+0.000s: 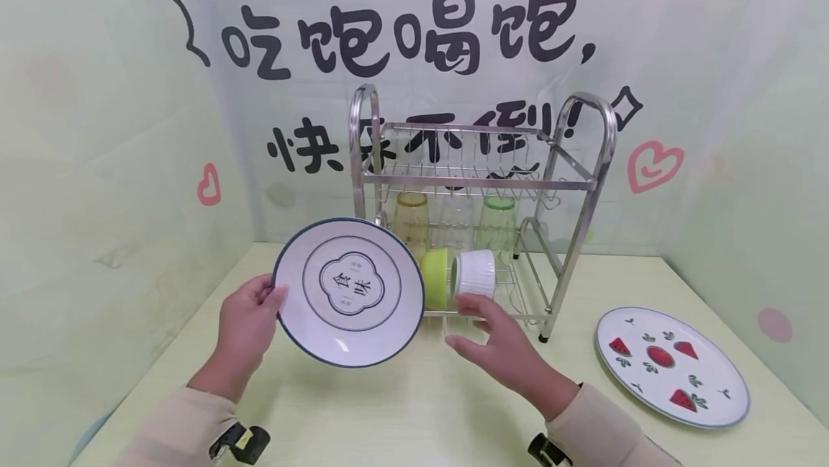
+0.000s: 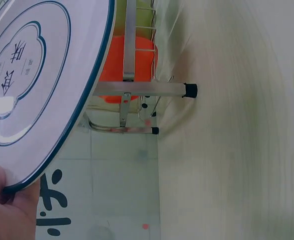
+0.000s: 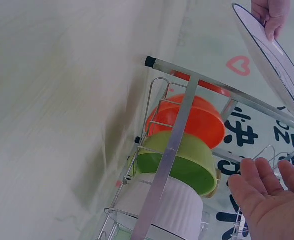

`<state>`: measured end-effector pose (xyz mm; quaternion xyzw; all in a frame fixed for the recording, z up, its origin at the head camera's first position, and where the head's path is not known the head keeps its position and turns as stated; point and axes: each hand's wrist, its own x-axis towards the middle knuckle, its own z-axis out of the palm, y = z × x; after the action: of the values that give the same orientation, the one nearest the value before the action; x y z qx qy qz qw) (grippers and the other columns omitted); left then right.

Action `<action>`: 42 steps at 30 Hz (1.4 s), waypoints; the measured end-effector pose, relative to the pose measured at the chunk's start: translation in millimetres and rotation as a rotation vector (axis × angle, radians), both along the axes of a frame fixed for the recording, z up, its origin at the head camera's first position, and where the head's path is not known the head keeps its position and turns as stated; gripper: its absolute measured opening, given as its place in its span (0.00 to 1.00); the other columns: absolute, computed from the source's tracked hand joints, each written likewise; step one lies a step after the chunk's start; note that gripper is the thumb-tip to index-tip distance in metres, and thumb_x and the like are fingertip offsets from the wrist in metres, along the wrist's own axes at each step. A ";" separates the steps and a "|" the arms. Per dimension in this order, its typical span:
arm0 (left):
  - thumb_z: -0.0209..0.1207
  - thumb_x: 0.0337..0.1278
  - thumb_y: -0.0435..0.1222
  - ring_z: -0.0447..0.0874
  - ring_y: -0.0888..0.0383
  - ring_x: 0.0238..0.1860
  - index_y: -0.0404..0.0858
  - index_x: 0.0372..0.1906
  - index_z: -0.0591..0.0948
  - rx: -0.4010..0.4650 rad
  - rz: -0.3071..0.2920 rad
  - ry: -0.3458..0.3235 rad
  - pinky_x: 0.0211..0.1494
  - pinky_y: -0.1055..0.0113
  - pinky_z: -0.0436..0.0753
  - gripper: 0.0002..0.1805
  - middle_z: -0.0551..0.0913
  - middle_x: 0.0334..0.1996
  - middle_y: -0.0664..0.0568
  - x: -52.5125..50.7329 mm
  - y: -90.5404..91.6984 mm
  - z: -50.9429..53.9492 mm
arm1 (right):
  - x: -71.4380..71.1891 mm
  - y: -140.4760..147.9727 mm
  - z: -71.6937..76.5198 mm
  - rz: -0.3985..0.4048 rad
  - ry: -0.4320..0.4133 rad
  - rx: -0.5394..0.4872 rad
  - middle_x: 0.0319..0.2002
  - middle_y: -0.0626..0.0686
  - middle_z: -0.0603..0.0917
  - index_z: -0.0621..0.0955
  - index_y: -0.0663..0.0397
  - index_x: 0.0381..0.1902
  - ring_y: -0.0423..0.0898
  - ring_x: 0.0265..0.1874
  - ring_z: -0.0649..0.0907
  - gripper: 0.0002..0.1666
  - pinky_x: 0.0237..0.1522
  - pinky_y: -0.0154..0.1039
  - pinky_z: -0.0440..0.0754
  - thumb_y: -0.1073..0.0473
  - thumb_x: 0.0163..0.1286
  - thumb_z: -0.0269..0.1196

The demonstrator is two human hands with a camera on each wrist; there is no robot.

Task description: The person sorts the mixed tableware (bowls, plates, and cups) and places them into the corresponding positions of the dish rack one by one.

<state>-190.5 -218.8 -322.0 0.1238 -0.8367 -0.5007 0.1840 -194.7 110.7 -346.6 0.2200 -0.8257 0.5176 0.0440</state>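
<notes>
My left hand (image 1: 248, 322) pinches the left rim of a white plate (image 1: 401, 287) with a dark blue edge and Chinese characters in its middle. The plate is tilted up in front of the dish rack (image 1: 479, 183), its face towards me. My right hand (image 1: 512, 355) holds nothing; its fingers are spread and loosely bent just in front of the rack. Behind those fingers, on the lower tier, lie a white ribbed bowl (image 1: 478, 273) and a green bowl (image 1: 435, 281) on their sides. An orange bowl (image 3: 199, 120) beside them shows in both wrist views, hidden by the plate in the head view.
Yellow (image 1: 412, 219), clear (image 1: 457, 219) and green (image 1: 497, 222) glasses stand upside down behind the bowls. On the table's right lies an oval plate (image 1: 654, 395) with watermelon drawings. Walls printed with writing and hearts enclose the table (image 1: 401, 424).
</notes>
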 end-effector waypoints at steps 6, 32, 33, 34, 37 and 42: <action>0.51 0.71 0.34 0.79 0.48 0.49 0.27 0.60 0.74 0.035 -0.055 -0.026 0.43 0.79 0.78 0.19 0.79 0.51 0.33 -1.8 16.1 2.9 | -4.1 -6.5 8.1 0.042 -0.046 -0.039 0.56 0.57 0.77 0.72 0.61 0.61 0.52 0.57 0.76 0.30 0.62 0.51 0.73 0.59 0.63 0.67; 0.52 0.69 0.33 0.79 0.49 0.45 0.31 0.57 0.77 0.175 -0.183 0.026 0.54 0.58 0.80 0.16 0.82 0.47 0.38 -20.5 82.4 16.0 | -8.4 18.1 42.2 0.035 -0.178 -0.137 0.44 0.64 0.85 0.75 0.70 0.55 0.53 0.39 0.87 0.25 0.47 0.48 0.83 0.59 0.65 0.63; 0.53 0.69 0.33 0.79 0.49 0.45 0.31 0.57 0.77 0.178 -0.185 0.026 0.55 0.58 0.80 0.16 0.82 0.47 0.38 -20.8 83.9 16.7 | -8.1 19.0 43.4 0.029 -0.179 -0.142 0.44 0.64 0.85 0.75 0.70 0.56 0.53 0.39 0.87 0.25 0.47 0.48 0.83 0.59 0.65 0.63; 0.53 0.69 0.33 0.79 0.49 0.45 0.31 0.57 0.77 0.184 -0.188 0.026 0.55 0.57 0.80 0.16 0.82 0.47 0.38 -21.1 85.2 17.3 | -7.7 19.8 44.6 0.026 -0.180 -0.147 0.44 0.65 0.85 0.75 0.70 0.56 0.54 0.39 0.87 0.25 0.46 0.48 0.83 0.60 0.65 0.63; 0.53 0.69 0.33 0.79 0.49 0.45 0.31 0.57 0.77 0.198 -0.195 0.026 0.55 0.57 0.80 0.16 0.82 0.47 0.38 -21.7 89.3 19.0 | -6.5 22.2 48.2 0.017 -0.195 -0.168 0.45 0.65 0.84 0.73 0.70 0.58 0.54 0.39 0.86 0.27 0.46 0.48 0.83 0.61 0.65 0.63; 0.53 0.69 0.32 0.79 0.50 0.44 0.31 0.56 0.78 0.216 -0.199 0.023 0.55 0.58 0.80 0.15 0.82 0.45 0.39 -23.2 95.7 22.7 | -3.9 25.2 55.5 0.011 -0.221 -0.205 0.49 0.66 0.82 0.70 0.68 0.62 0.55 0.41 0.86 0.29 0.47 0.51 0.83 0.60 0.66 0.62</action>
<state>-213.7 -123.1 -299.4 0.0533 -0.7840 -0.6050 0.1286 -198.7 135.9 -291.1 0.1605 -0.7671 0.6205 -0.0276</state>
